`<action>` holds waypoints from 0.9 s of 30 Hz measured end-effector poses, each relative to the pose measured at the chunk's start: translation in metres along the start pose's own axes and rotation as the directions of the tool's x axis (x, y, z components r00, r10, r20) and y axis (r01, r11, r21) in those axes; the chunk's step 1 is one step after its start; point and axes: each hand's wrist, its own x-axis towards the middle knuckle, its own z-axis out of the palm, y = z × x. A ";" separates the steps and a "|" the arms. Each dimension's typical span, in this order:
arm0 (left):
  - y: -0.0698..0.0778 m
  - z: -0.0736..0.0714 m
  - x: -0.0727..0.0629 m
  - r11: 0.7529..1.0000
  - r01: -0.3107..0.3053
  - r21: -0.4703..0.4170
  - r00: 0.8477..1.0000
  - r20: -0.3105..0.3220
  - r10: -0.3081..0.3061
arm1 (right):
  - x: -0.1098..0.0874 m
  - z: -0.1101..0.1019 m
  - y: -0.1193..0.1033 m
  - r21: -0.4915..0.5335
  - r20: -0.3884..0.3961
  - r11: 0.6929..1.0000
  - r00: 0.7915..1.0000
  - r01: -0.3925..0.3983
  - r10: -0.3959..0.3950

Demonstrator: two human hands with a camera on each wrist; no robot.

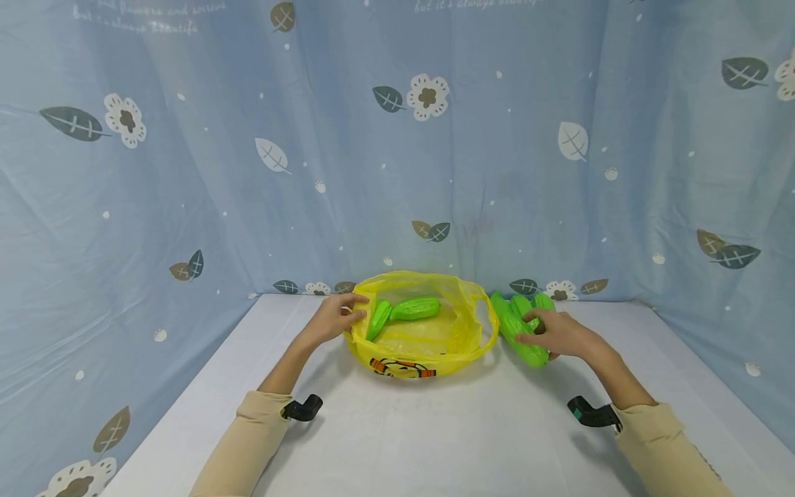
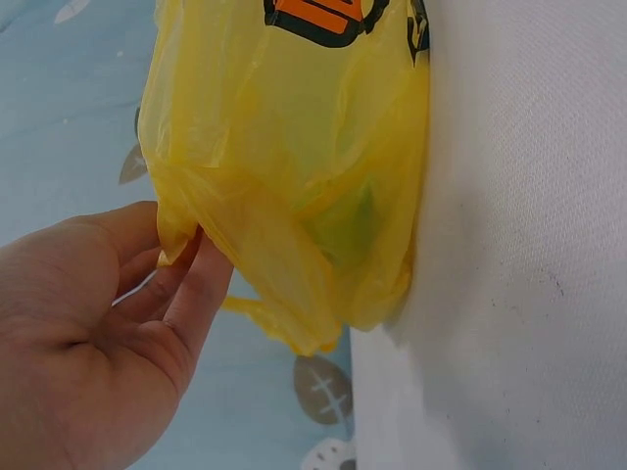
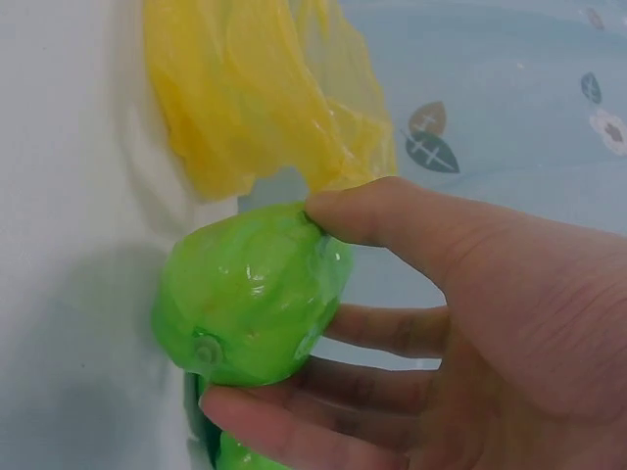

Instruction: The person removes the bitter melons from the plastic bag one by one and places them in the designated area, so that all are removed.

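A yellow plastic bag [image 1: 459,358] stands with its mouth spread wide, an orange and black print on its front. My left hand [image 1: 328,322] pinches the bag's left rim; the left wrist view shows the thin film of the bag [image 2: 265,127] between thumb and fingers. Inside lie two shiny green cucumber-like vegetables, one along the back [image 1: 416,308] and one at the left [image 1: 378,319]. To the right of the bag, my right hand [image 1: 562,334] grips another green cucumber-like vegetable [image 3: 250,294], thumb on one side and fingers on the other.
Two more green cucumber-like vegetables lie behind the gripped one, one of them [image 1: 544,301] farthest right. A white table [image 1: 435,435] runs up to a blue patterned curtain [image 1: 497,172] at the back and sides. The bag's right handle loop [image 1: 493,317] stands beside the vegetables.
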 end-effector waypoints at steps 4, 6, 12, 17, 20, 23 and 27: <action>0.001 0.000 0.000 1.000 0.007 0.008 1.000 -0.002 -0.007 | -0.001 0.000 0.000 0.008 0.006 1.000 1.000 -0.013 0.013; 0.002 0.000 0.000 1.000 0.010 0.012 1.000 -0.003 -0.010 | -0.001 0.001 0.000 0.011 0.011 1.000 1.000 -0.016 0.016; 0.003 -0.001 -0.001 1.000 0.007 0.015 1.000 -0.001 -0.007 | 0.001 0.004 0.001 0.051 0.034 0.999 0.999 -0.017 0.015; 0.003 -0.001 -0.002 1.000 0.000 0.008 1.000 -0.002 0.000 | 0.001 0.008 0.000 0.084 0.051 0.996 0.998 -0.033 0.029; 0.003 -0.001 -0.003 1.000 -0.005 0.006 1.000 -0.003 0.005 | -0.002 0.010 0.001 0.087 0.045 0.996 0.998 -0.037 0.033; 0.003 -0.001 -0.003 1.000 -0.010 0.008 1.000 -0.002 0.010 | -0.005 0.012 0.002 0.073 0.046 0.997 0.998 -0.033 0.029; 0.003 -0.001 -0.003 1.000 -0.008 0.007 1.000 0.000 0.008 | -0.009 0.014 0.004 0.063 0.055 0.997 0.998 -0.037 0.034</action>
